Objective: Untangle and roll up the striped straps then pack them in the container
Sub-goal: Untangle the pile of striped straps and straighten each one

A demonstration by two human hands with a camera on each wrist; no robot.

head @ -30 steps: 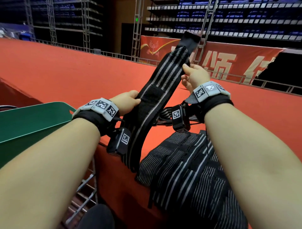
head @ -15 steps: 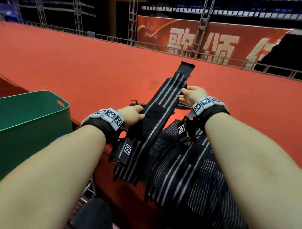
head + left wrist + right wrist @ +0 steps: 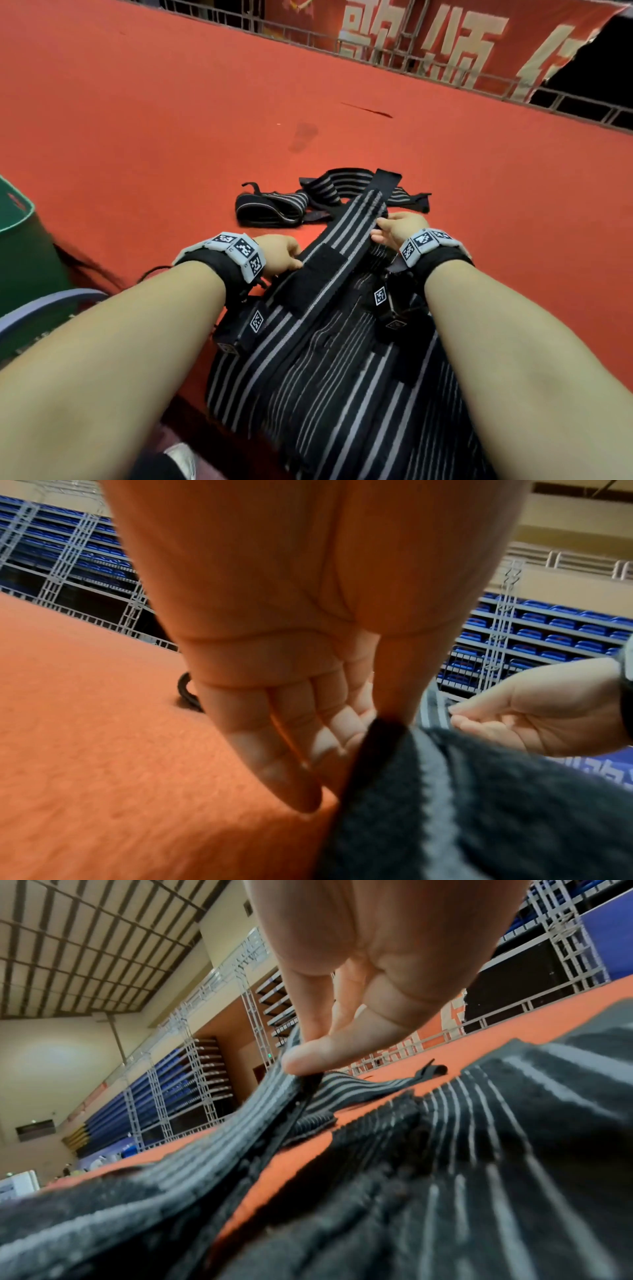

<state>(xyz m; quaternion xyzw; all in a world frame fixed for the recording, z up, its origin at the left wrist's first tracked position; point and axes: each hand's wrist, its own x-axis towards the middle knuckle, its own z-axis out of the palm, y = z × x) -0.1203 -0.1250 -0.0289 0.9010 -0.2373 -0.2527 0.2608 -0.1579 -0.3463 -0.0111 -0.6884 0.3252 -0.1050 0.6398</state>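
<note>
While we lay one strap out flat, we record the holds and placements below.

Working strap: we hold the striped strap [image 3: 346,236] stretched diagonally over the red mat [image 3: 171,137], its black tab end pointing away from us, so that its whole length lies straight and free of the others before rolling.

Left hand: our left hand [image 3: 279,255] pinches the near edge of the strap beside the black fastener patch [image 3: 317,277]; in the left wrist view the thumb sits on the strap edge and the fingers [image 3: 284,750] reach down toward the mat. We judge that this grip anchors the near section.

Right hand: our right hand [image 3: 399,228] clamps thumb against finger on the far edge, as the right wrist view shows [image 3: 329,1053]. We judge that this second grip supplies tension, so the strap cannot twist.

Laid-out straps: further striped straps [image 3: 342,394] lie side by side under our forearms, kept near for the next step.

Tangled straps: a looped bundle [image 3: 274,207] rests farther off on the mat, just beyond the working strap, and looks not yet sorted.

Container: the green container [image 3: 20,246] stands at our left, apart from every strap; we cannot see inside it.

Stage: we judge untangling in progress, rolling not yet begun.
</note>
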